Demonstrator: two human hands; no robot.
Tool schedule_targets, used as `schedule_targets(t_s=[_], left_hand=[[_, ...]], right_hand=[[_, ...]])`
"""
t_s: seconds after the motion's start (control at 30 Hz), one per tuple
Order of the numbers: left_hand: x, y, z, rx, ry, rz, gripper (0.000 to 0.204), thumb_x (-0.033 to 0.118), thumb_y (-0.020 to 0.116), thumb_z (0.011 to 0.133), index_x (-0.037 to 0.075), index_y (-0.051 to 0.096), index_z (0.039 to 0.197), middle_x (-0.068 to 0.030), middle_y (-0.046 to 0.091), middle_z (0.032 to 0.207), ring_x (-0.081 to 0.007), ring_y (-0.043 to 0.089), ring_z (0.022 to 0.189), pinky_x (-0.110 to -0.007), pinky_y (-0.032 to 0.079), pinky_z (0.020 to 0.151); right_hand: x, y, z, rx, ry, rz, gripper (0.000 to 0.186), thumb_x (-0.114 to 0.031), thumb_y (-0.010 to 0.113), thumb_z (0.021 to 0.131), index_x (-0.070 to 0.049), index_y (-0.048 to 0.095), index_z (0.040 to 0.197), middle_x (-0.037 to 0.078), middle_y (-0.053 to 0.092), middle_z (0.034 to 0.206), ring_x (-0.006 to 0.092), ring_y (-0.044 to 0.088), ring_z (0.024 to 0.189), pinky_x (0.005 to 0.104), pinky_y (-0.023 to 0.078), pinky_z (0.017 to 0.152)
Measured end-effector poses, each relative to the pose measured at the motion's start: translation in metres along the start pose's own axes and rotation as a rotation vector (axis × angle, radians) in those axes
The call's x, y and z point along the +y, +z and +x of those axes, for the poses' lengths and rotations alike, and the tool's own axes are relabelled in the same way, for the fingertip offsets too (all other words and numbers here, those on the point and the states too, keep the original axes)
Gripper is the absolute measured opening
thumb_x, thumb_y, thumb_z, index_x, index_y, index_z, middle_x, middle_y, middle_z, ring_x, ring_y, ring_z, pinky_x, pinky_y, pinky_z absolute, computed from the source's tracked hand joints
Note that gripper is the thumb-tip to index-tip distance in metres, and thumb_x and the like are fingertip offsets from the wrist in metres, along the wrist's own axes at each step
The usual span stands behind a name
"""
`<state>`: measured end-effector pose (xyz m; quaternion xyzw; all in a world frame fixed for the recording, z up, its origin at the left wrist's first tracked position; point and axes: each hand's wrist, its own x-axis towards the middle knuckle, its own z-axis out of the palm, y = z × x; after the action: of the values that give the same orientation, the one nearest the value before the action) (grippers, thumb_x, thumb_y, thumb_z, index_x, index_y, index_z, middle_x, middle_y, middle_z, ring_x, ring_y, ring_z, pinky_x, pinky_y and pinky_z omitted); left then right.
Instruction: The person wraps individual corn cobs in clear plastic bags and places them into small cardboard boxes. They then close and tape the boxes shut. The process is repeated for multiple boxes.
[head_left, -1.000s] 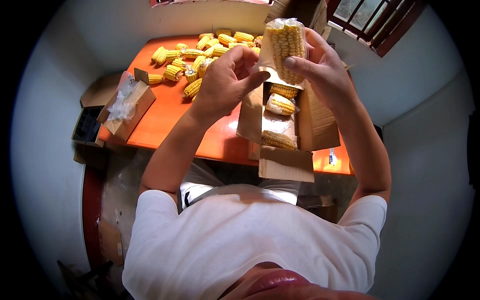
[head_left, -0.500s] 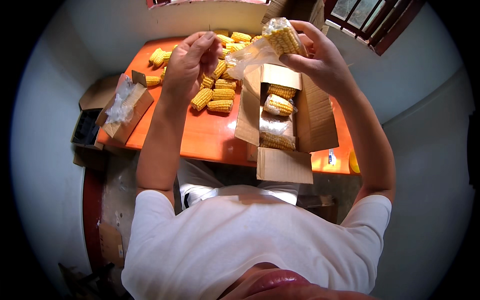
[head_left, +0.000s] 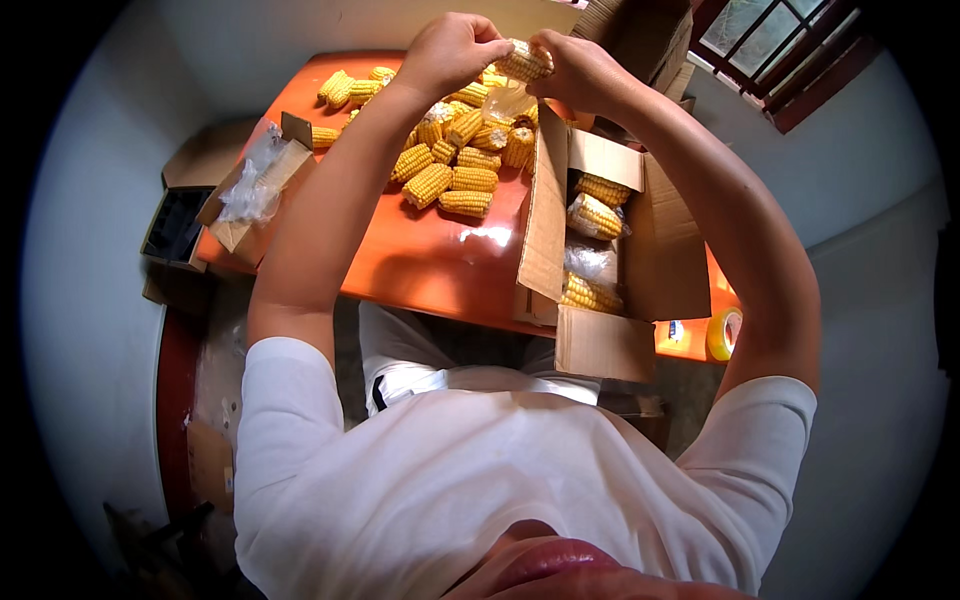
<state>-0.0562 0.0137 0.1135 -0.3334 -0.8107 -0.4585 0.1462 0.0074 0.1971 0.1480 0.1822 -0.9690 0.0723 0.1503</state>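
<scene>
Up at the far side of the table, a piece of corn on the cob in a clear plastic bag (head_left: 525, 62) is held between my two hands. My left hand (head_left: 452, 52) pinches at its left end, thumb and fingers together. At its right end, my right hand (head_left: 585, 75) grips with bent fingers. A loose part of clear film (head_left: 508, 102) hangs beneath the cob. Below my right forearm stands an open cardboard box (head_left: 605, 340) holding bagged cobs (head_left: 596, 216). A pile of bare corn pieces (head_left: 428, 185) lies under and beside my left forearm.
The orange table (head_left: 400, 255) carries everything. On its left, a smaller carton (head_left: 236, 232) holds clear plastic bags (head_left: 250, 195). A roll of yellow tape (head_left: 724, 333) sits at the right front edge. Another open carton (head_left: 635, 35) stands at the back, near a barred window (head_left: 770, 45).
My left hand has moved up and right to the bagged cob. My right hand has brought the cob left, so both hands now meet at it. The view has shifted slightly.
</scene>
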Motion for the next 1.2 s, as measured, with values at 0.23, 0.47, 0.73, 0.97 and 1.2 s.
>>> schedule_targets(t_s=[0.23, 0.47, 0.73, 0.97, 1.2], left_hand=[[-0.041, 0.020, 0.019, -0.013, 0.156, 0.202, 0.023, 0.021, 0.060, 0.085, -0.002, 0.061, 0.086, -0.0126, 0.064, 0.074, -0.0210, 0.061, 0.067, -0.034, 0.047, 0.064], [-0.078, 0.081, 0.057, -0.058, -0.009, 0.013, 0.022, 0.022, 0.057, 0.087, 0.000, 0.059, 0.087, -0.0116, 0.063, 0.075, -0.0194, 0.063, 0.068, -0.034, 0.048, 0.066], [-0.109, 0.052, 0.061, 0.080, -0.051, -0.548, 0.031, 0.029, 0.056, 0.093, -0.001, 0.060, 0.101, -0.0060, 0.064, 0.088, -0.0108, 0.058, 0.083, -0.026, 0.046, 0.077], [0.015, 0.024, 0.031, 0.017, -0.114, -1.012, 0.008, 0.015, 0.050, 0.093, 0.010, 0.050, 0.088, 0.0016, 0.046, 0.069, -0.0087, 0.047, 0.057, -0.024, 0.045, 0.055], [0.119, 0.022, -0.078, -0.452, 0.709, 0.042, 0.021, 0.020, 0.069, 0.077, 0.013, 0.061, 0.096, -0.0069, 0.057, 0.072, -0.0255, 0.061, 0.071, -0.036, 0.050, 0.061]], right_hand=[[0.014, 0.035, 0.035, -0.293, 0.212, 0.116, 0.051, -0.020, 0.071, 0.075, 0.001, 0.054, 0.119, 0.020, 0.065, 0.098, 0.0226, 0.063, 0.093, 0.0315, 0.049, 0.080], [0.057, 0.039, 0.026, -0.184, 0.215, 0.398, 0.035, -0.011, 0.062, 0.084, 0.000, 0.058, 0.116, 0.013, 0.067, 0.097, 0.0178, 0.062, 0.090, 0.0280, 0.048, 0.082], [-0.001, -0.074, -0.089, -0.384, 0.179, 0.255, 0.015, -0.012, 0.061, 0.084, -0.002, 0.066, 0.094, 0.004, 0.066, 0.080, 0.0111, 0.062, 0.074, 0.0261, 0.050, 0.067], [0.000, -0.035, -0.156, -0.627, -0.116, -0.360, 0.026, -0.006, 0.053, 0.079, -0.004, 0.064, 0.103, 0.015, 0.064, 0.095, 0.0291, 0.061, 0.090, 0.0380, 0.048, 0.077], [-0.016, -0.035, -0.151, -0.420, -0.095, -0.400, 0.031, -0.007, 0.052, 0.079, 0.001, 0.055, 0.109, 0.017, 0.062, 0.102, 0.0308, 0.062, 0.090, 0.0391, 0.050, 0.074]])
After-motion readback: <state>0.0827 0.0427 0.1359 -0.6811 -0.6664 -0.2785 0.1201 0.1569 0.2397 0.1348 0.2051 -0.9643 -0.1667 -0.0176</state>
